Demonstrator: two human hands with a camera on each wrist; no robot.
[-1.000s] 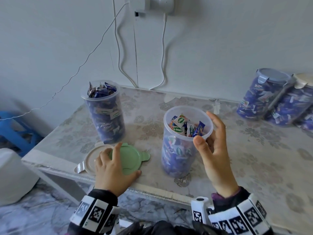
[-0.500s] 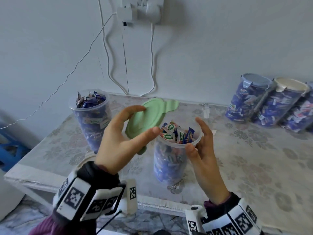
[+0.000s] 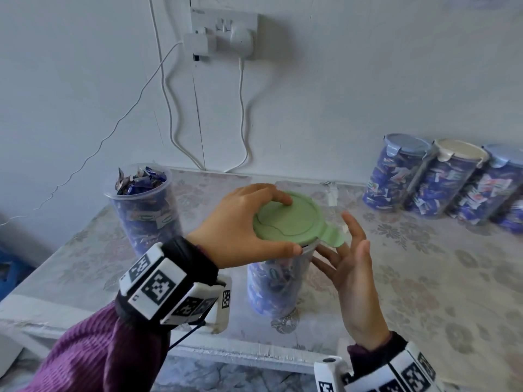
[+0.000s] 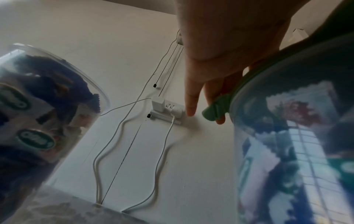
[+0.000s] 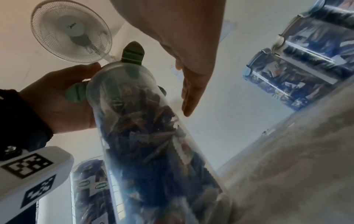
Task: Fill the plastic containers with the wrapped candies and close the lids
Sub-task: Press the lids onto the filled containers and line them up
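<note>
Green lid, round, matte plastic with a raised ring and a side tab, sits on the mouth of the clear jar, between the two hands. Jar is a tall, smooth, see-through cylinder standing upright on the table, packed with wrapped candies in crinkly blue and white foil.

Left hand grips the lid from its left edge: thumb hooked along the near rim, fingers curled over the top and far side. From the left wrist view the fingertips reach past the lid's tab.

Right hand is spread wide, fingers straight, palm facing the jar just right of it and under the tab, holding nothing; whether the fingers touch the jar wall is unclear.

Left of the left hand, beyond it: a second clear jar, no lid, candy wrappers poking over the rim. Far right of the right hand, against the wall: lidded jars lying tilted in a row, blue and cream lids, all full.

Table cover is pale cloth with a faded floral print. On the wall above the hands: white socket with plugs and thin white cables hanging down. Right wrist view shows a white mesh fan.
</note>
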